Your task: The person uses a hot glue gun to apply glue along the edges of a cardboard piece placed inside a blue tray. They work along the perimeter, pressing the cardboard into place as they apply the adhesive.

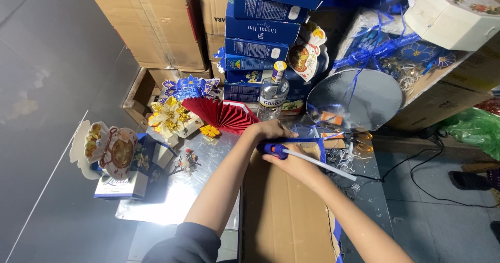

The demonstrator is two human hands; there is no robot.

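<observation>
Grey floor, cartons and blue boxes stacking up behind a shiny metal-topped table [172, 200] that is glaring under the light. Left to right: paper flower decorations [169, 117] and a red paper fan [221, 114] are lying on it, a clear glass bottle [272, 93] is standing behind the hands. Left hand [268, 131] is pressing down, fingers curled. Right hand [291, 161] is gripping a blue glue gun [276, 149] over the flat cardboard [281, 211], white glue stick [323, 164] sticking out rightward. Round silver board [364, 99] is sitting further right.
</observation>
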